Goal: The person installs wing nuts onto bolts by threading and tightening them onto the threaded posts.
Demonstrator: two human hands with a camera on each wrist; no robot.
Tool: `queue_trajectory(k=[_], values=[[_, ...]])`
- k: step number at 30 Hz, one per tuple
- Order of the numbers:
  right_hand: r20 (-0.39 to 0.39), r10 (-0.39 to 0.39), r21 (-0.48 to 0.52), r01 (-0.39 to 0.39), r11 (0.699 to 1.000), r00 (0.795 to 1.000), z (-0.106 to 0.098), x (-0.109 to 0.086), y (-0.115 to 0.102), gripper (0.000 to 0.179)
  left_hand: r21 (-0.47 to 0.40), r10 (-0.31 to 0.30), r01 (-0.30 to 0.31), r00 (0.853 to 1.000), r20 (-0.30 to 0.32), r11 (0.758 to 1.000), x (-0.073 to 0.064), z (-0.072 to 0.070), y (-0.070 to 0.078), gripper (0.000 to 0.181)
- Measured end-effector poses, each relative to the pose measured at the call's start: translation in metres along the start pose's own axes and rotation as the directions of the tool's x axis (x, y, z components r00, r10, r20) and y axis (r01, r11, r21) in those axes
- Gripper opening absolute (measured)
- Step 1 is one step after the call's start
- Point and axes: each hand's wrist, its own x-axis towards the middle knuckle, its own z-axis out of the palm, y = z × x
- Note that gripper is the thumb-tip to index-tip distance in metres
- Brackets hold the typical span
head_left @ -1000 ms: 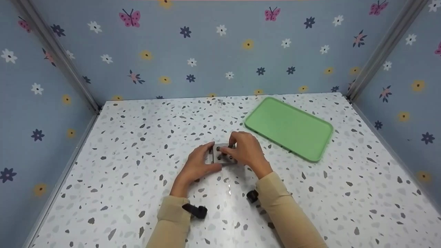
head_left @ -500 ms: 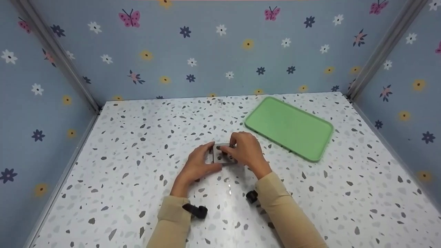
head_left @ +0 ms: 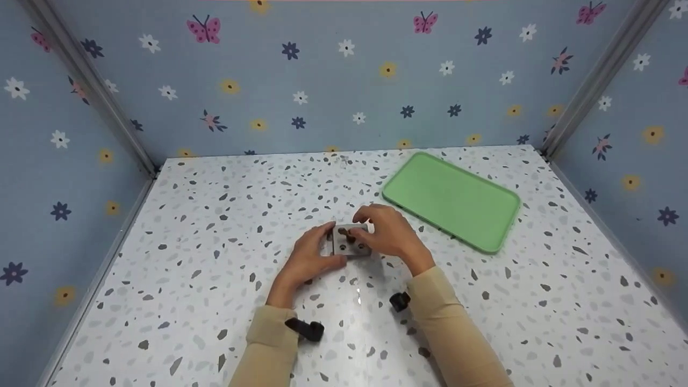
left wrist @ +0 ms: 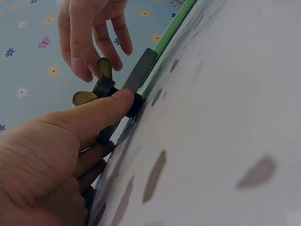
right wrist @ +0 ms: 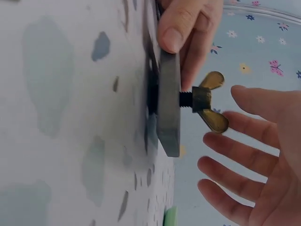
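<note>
My left hand (head_left: 309, 259) holds a small grey metal plate (head_left: 352, 250) with holes, thumb at its near edge and a finger at its far edge. A bolt (right wrist: 186, 99) passes through the plate, its black head on the table side. On its threaded end sits a brass-coloured wing nut (right wrist: 202, 99), with a stretch of thread showing between nut and plate. My right hand (head_left: 393, 234) is around the wing nut, fingers spread and loosely bent. In the right wrist view its thumb stands apart from the wings, and one fingertip is right at the lower wing.
A green tray (head_left: 451, 201) lies at the back right of the speckled white table (head_left: 226, 215). Flower-patterned wall panels (head_left: 344, 75) close off the back and both sides. A black strap-like piece (head_left: 305, 329) sticks out from the left cuff.
The right hand's fingers have loosened from the wing nut, which now shows more and stands turned. The right wrist has shifted slightly right. The left hand and plate stay put.
</note>
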Motion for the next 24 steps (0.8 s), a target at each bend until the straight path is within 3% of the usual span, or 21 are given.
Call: queue_trajectory(k=[9, 18, 24], values=[[0.025, -0.059, 0.035, 0.058, 0.998, 0.998, -0.011, -0.003, 0.004, 0.029, 0.018, -0.015, 0.015, 1.0, 0.005, 1.0, 0.001, 0.0, -0.001, 0.095], [0.106, -0.077, 0.043, 0.073, 0.996, 0.991, -0.012, -0.002, 0.006, 0.051, 0.023, -0.018, 0.018, 1.0, 0.0, 1.0, 0.001, 0.001, -0.002, 0.095], [0.132, -0.109, 0.049, 0.104, 0.993, 0.985, -0.01, -0.002, 0.004, 0.056, 0.018, -0.021, 0.021, 1.0, -0.004, 1.0, 0.001, 0.001, -0.001, 0.095]])
